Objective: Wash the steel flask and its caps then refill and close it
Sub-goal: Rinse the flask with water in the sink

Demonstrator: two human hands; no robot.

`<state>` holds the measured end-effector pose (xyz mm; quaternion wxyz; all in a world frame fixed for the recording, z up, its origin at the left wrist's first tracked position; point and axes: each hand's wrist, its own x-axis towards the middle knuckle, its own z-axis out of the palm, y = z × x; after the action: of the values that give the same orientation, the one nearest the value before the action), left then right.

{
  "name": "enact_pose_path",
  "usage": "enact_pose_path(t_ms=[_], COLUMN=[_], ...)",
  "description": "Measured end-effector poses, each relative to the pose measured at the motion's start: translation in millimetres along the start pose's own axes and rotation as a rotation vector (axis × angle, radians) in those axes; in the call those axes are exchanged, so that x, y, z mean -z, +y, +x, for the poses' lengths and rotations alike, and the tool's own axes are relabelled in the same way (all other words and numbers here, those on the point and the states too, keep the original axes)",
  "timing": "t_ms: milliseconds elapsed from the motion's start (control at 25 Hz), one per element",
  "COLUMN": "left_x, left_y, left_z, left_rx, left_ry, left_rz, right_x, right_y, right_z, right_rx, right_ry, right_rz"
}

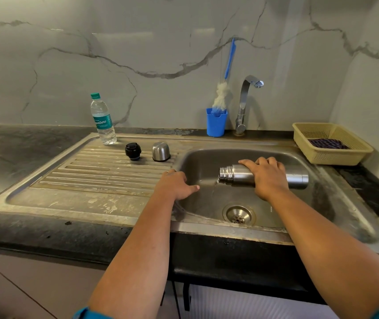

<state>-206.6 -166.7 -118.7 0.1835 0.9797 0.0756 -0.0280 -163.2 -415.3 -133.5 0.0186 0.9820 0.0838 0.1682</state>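
My right hand [267,178] grips the steel flask [299,178] around its middle, holding it on its side over the sink basin [197,162]. Its open mouth points left and a thin stream of water runs from it down toward the drain [239,214]. My left hand [176,185] rests on the basin's left rim, fingers loosely bent, holding nothing. On the ribbed drainboard [96,178] stand the black inner cap [133,151] and the steel outer cap [161,151], side by side.
A plastic water bottle [103,119] with a green lid stands at the drainboard's back. A blue cup [216,122] holds a bottle brush [223,93] beside the tap [245,104]. A yellow basket [332,143] with a dark cloth sits at the right.
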Motion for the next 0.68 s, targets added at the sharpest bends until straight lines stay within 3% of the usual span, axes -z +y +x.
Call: enact_pose_path(t_ms=[680], left_x=[-1.3], left_y=[-2.4], left_z=[2.5], left_rx=[-0.011], left_ry=[-0.009], left_rz=[0.021], right_x=[1.0], right_y=[0.6], right_z=[-1.0], right_rx=[0.007], right_ry=[0.009], right_rz=[-0.024])
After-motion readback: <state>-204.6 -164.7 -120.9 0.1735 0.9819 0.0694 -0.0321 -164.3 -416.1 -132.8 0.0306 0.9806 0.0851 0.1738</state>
